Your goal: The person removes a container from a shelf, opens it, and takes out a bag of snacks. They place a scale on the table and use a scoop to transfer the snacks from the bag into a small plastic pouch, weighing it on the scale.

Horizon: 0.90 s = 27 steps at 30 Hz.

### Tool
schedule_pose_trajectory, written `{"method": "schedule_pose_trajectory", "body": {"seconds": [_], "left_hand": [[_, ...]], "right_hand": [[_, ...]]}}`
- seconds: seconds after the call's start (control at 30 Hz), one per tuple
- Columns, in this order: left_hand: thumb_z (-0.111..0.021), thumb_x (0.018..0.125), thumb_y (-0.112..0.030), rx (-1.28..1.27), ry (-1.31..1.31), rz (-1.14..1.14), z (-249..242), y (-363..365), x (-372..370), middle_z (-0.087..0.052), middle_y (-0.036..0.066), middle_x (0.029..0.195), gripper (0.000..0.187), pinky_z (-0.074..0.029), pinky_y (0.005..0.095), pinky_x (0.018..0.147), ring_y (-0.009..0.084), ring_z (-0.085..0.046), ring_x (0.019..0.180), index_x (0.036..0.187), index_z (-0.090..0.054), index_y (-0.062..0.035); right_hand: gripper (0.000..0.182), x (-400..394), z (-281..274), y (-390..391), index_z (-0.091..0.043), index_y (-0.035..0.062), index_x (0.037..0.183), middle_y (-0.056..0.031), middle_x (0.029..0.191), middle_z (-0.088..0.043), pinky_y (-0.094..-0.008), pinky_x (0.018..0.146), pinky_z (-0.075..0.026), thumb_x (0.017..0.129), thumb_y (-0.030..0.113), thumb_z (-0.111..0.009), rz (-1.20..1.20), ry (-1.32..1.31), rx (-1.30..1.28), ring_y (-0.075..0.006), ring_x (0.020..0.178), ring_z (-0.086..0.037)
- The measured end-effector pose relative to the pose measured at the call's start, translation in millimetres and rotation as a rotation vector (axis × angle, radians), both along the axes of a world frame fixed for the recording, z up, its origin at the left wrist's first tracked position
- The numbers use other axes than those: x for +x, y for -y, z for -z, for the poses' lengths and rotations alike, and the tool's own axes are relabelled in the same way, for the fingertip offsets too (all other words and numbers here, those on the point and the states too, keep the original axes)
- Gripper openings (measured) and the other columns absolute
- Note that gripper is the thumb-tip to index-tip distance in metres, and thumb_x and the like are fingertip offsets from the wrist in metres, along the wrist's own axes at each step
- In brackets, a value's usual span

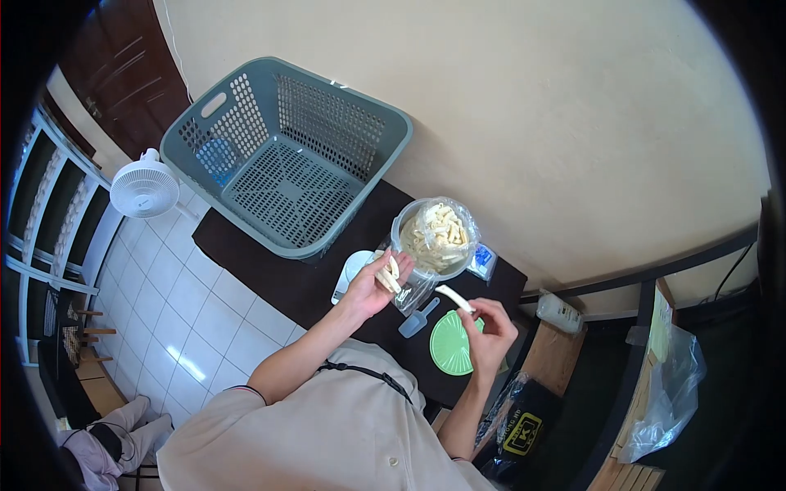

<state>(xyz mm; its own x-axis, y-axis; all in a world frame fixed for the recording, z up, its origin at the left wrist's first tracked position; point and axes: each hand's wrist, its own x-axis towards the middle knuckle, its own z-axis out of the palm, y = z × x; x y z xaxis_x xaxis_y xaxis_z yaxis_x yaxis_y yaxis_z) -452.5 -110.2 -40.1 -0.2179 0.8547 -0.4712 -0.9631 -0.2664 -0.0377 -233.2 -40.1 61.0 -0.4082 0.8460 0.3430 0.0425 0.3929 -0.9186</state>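
My left hand [375, 288] is palm up, its fingers curled round a few short cream-coloured snack sticks [388, 279]. In my right hand [491, 335] one longer cream-coloured snack stick [454, 298] is pinched between thumb and fingers, pointing up and left. Just beyond both hands stands a round clear tub [398, 231] lined with a plastic bag, holding many similar pieces [446, 227]. A green fan-ribbed lid or plate [449, 348] lies beside my right hand, partly behind it. Between the hands rests a grey-blue scoop [418, 320]. A white kitchen scale [350, 270] sits behind my left hand.
A large grey-green perforated basket [286, 164] stands on the dark table [254, 247] at the far left. A blue-and-white packet [483, 262] lies by the tub. On the right are a wooden shelf [550, 358] and a plastic bag [671, 393]. A white fan [145, 188] and another person [115, 446] are at left.
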Motion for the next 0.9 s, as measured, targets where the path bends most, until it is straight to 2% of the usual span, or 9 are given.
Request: {"method": "schedule_pose_trajectory", "body": {"seconds": [0.1, 0.33, 0.4, 0.47, 0.5, 0.67, 0.77, 0.83, 0.9], "left_hand": [[-0.065, 0.099, -0.016, 0.005, 0.016, 0.018, -5, -4, 8, -0.056, 0.018, 0.132, 0.043, -0.048, 0.0449, 0.112, 0.0331, -0.055, 0.128, 0.131, -0.047, 0.0063], [-0.06, 0.102, -0.015, 0.044, -0.034, 0.056, -4, -5, 24, -0.052, 0.02, 0.138, 0.042, -0.048, 0.0445, 0.113, 0.0337, -0.054, 0.13, 0.134, -0.044, 0.0064], [-0.06, 0.102, -0.016, 0.056, -0.059, 0.072, -9, -3, 27, -0.055, 0.02, 0.135, 0.037, -0.049, 0.0443, 0.112, 0.0331, -0.055, 0.13, 0.131, -0.047, 0.0046], [-0.06, 0.102, -0.016, 0.099, -0.212, 0.131, -16, 1, 34, -0.059, 0.019, 0.131, 0.032, -0.049, 0.0432, 0.111, 0.032, -0.057, 0.128, 0.127, -0.05, 0.0021], [-0.06, 0.102, -0.017, 0.122, -0.245, 0.142, -20, 2, 38, -0.062, 0.017, 0.124, 0.027, -0.05, 0.0415, 0.109, 0.029, -0.059, 0.124, 0.123, -0.053, -0.0002], [-0.06, 0.103, -0.018, 0.119, -0.212, 0.159, -13, 1, 46, -0.062, 0.012, 0.116, 0.028, -0.051, 0.0404, 0.105, 0.0239, -0.062, 0.116, 0.123, -0.052, -0.0003], [-0.058, 0.103, -0.02, 0.146, -0.275, 0.139, -8, 0, 46, -0.061, 0.015, 0.121, 0.03, -0.051, 0.0408, 0.106, 0.0249, -0.062, 0.117, 0.125, -0.052, 0.0004], [-0.057, 0.104, -0.022, 0.145, -0.31, 0.166, -5, 0, 43, -0.06, 0.016, 0.126, 0.032, -0.051, 0.0425, 0.105, 0.0264, -0.062, 0.119, 0.127, -0.052, -0.0001], [-0.056, 0.105, -0.023, 0.157, -0.327, 0.177, -8, 2, 39, -0.06, 0.016, 0.128, 0.033, -0.051, 0.0436, 0.106, 0.0276, -0.061, 0.121, 0.128, -0.052, -0.0006]], "right_hand": [[0.026, 8, 1, 18, -0.073, -0.0033, 0.095, -0.0098, 0.095, -0.07, -0.0247, 0.067, -0.049, 0.072, -0.013, -0.082, 0.033, 0.06, 0.013, -0.0111, 0.073, -0.058], [0.023, -7, 10, 33, -0.075, -0.0005, 0.094, -0.0089, 0.089, -0.07, -0.0262, 0.059, -0.045, 0.073, -0.006, -0.082, 0.144, 0.18, 0.172, -0.0131, 0.066, -0.056], [0.025, -14, 9, 38, -0.076, 0.0007, 0.092, -0.0073, 0.087, -0.069, -0.0246, 0.06, -0.043, 0.07, -0.007, -0.085, 0.228, 0.183, 0.174, -0.0117, 0.068, -0.055], [0.024, -20, 15, 39, -0.076, 0.0011, 0.091, -0.0066, 0.088, -0.067, -0.0255, 0.062, -0.043, 0.069, -0.006, -0.086, 0.246, 0.165, 0.171, -0.0124, 0.07, -0.054], [0.024, -22, 20, 40, -0.077, 0.0015, 0.089, -0.0059, 0.089, -0.064, -0.0263, 0.063, -0.042, 0.068, -0.004, -0.087, 0.269, 0.151, 0.168, -0.0131, 0.072, -0.053], [0.024, -34, 30, 36, -0.079, 0.0045, 0.09, -0.0051, 0.096, -0.054, -0.0296, 0.073, -0.043, 0.068, 0.003, -0.089, 0.355, 0.115, 0.295, -0.0165, 0.079, -0.045], [0.028, -35, 35, 34, -0.08, 0.004, 0.098, -0.0043, 0.099, -0.056, -0.0286, 0.071, -0.044, 0.071, -0.004, -0.086, 0.32, 0.111, 0.333, -0.0145, 0.079, -0.05], [0.028, -35, 39, 36, -0.079, 0.0038, 0.102, -0.0091, 0.099, -0.064, -0.0297, 0.073, -0.049, 0.075, -0.004, -0.082, 0.205, 0.041, 0.133, -0.0182, 0.082, -0.059], [0.028, -32, 46, 35, -0.079, 0.0018, 0.103, -0.0111, 0.099, -0.067, -0.0304, 0.073, -0.052, 0.076, -0.006, -0.081, 0.167, 0.056, 0.153, -0.0198, 0.084, -0.064]]}}
